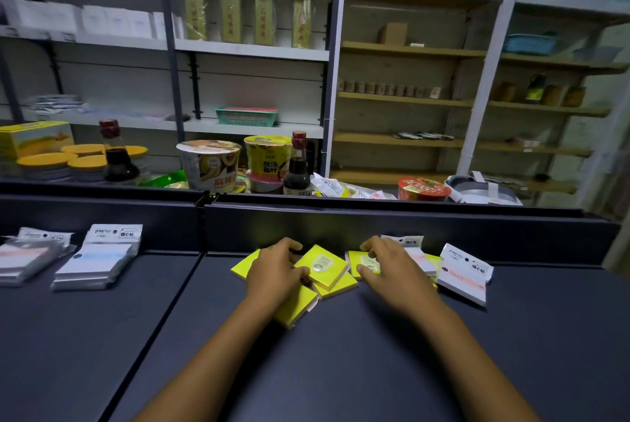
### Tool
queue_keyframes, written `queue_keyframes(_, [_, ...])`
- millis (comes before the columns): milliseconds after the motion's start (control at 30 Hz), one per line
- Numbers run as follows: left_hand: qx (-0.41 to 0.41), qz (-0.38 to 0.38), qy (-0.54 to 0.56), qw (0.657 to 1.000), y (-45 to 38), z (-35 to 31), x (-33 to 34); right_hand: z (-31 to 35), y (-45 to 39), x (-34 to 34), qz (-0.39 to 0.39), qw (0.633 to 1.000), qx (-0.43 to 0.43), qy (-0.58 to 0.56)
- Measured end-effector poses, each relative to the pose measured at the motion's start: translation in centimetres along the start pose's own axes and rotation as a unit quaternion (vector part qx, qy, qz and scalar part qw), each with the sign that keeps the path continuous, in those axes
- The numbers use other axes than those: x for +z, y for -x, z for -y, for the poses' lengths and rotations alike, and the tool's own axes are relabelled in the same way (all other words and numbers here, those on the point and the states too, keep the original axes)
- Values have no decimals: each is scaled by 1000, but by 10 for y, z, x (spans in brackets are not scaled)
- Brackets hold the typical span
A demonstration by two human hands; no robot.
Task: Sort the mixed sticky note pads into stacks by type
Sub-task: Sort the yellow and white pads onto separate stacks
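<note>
Sticky note pads lie mixed in a loose pile at the far middle of the dark counter, against its raised back wall. We see several yellow pads overlapping one another, some tilted. To the right of them a white wrapped pad leans at an angle, and another white pad shows behind the right hand.

The left hand rests on the yellow pads with curled fingers, its grip closed on the edge of the top one. The right hand lies just beside it, thumb and fingers pinching another yellow pad.

Well apart, at the far left of the counter, sit two stacks of white wrapped pads: one with a blue band and one with a pink band.

Beyond the back wall stand instant noodle cups, two dark sauce bottles and shelves holding packaged goods.
</note>
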State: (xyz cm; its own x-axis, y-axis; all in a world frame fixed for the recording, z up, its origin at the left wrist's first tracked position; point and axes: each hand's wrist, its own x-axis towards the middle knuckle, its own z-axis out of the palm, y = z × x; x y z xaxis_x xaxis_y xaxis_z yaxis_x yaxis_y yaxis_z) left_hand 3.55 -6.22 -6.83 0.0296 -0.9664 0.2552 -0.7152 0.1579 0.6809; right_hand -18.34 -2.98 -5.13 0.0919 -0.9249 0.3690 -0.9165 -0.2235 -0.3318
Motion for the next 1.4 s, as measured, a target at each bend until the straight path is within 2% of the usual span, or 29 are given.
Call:
queue_keyframes(200, [-48,11,100,994,-5,3,-14,7,-21,3,-31,998,-18,-57])
queue_keyframes(300, [-77,25,218,973,-6,5,-20,9,-25,10,-44,994,-15,-101])
queue_keyframes(400, [-85,33,278,956,-8,6,-26,8,-24,16,-39,992,-19,-117])
queue_keyframes(567, [-96,18,429,898,-12,6,-44,1,-23,16,-14,992,-36,-120])
queue_keyframes(733, [-63,-4,550,833,-13,9,-56,4,-21,15,76,994,-53,-65])
queue_keyframes(900, [-34,1,577,816,-12,7,-57,8,-26,12,189,980,-47,-42])
queue_keyframes(1033, [-34,-4,577,816,-13,7,-56,6,-36,11,242,969,-10,-38])
queue_keyframes(1200, [-37,-10,577,816,-14,8,-57,1,-36,13,235,972,-6,-3])
queue_keyframes(1400, [-33,-9,567,823,-11,6,-55,2,-33,11,239,969,-54,7])
